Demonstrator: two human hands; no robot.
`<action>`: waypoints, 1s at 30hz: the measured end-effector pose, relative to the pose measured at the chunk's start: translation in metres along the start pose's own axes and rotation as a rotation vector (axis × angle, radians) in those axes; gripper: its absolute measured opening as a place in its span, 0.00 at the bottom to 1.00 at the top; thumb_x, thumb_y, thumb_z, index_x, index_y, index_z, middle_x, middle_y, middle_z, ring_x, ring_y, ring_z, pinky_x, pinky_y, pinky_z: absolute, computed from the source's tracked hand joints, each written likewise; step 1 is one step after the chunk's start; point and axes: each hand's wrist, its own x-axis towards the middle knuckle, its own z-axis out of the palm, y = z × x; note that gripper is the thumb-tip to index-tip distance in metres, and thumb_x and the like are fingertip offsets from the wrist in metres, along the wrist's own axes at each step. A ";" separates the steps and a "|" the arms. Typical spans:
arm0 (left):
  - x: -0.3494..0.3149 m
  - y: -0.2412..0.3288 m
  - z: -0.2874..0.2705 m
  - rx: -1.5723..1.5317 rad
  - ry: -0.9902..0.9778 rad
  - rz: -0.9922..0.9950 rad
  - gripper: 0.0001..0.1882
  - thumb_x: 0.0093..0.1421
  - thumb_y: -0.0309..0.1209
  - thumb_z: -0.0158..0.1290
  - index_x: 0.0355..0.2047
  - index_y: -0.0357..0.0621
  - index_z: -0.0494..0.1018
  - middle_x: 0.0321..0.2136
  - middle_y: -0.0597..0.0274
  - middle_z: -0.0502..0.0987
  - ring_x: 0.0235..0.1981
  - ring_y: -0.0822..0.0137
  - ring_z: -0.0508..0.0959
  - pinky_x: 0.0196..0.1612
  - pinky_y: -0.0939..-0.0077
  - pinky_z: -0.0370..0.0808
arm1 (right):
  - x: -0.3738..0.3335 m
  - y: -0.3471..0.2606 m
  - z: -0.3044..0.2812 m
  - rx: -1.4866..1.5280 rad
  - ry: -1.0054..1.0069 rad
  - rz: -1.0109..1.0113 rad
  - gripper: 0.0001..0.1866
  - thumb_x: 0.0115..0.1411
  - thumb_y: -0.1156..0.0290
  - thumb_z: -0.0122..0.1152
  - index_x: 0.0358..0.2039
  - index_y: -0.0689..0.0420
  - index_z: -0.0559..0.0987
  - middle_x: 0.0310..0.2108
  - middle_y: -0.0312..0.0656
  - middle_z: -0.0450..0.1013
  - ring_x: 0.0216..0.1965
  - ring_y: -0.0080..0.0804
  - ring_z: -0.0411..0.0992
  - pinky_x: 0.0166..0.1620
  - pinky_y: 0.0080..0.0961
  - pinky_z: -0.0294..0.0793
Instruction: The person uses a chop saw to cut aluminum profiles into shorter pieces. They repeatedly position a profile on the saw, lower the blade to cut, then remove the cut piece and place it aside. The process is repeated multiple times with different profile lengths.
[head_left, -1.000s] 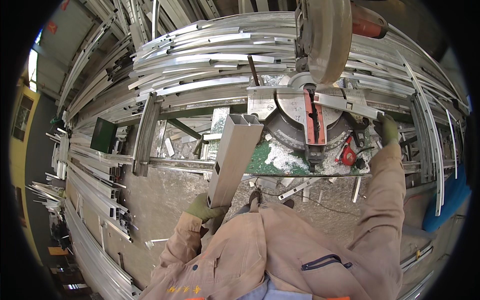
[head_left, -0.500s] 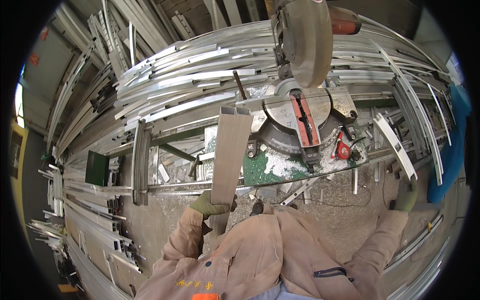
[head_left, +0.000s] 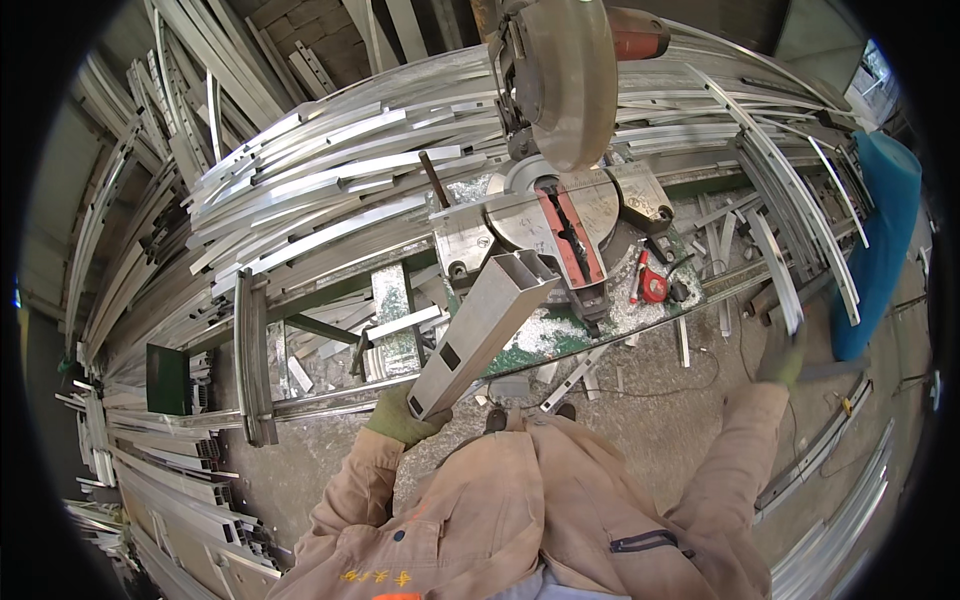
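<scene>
My left hand [head_left: 405,418], in a green glove, is closed round the lower end of a thick rectangular aluminium profile [head_left: 478,335]. Rectangular cut-outs show in its side, and its hollow far end faces up, in front of the mitre saw [head_left: 565,95]. Out to the right, my gloved right hand [head_left: 780,362] is blurred by motion. It grips the near end of a narrower aluminium strip [head_left: 774,262], which slants up and away from it. The saw's round base [head_left: 515,210] with its red slotted insert [head_left: 572,240] lies beyond the thick profile.
Long aluminium profiles [head_left: 330,170] are piled behind the saw and stacked at the left [head_left: 180,475]. A red tape measure [head_left: 654,286] sits on the green bench [head_left: 520,352] among metal chips. At the right stands a blue roll [head_left: 880,240]. Offcuts [head_left: 575,380] litter the floor.
The thick profile has tilted rightward and turned, so its face with cut-outs now shows. My right hand has shifted, swinging the narrow strip to a steeper slant. The view has moved slightly right.
</scene>
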 end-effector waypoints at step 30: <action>-0.022 0.005 0.031 -0.046 -0.079 -0.103 0.44 0.55 0.53 0.83 0.66 0.40 0.85 0.52 0.43 0.94 0.54 0.54 0.94 0.57 0.60 0.88 | -0.361 -0.195 0.279 0.721 -1.143 0.352 0.32 0.88 0.47 0.57 0.75 0.61 0.78 0.71 0.45 0.78 0.72 0.39 0.75 0.78 0.44 0.71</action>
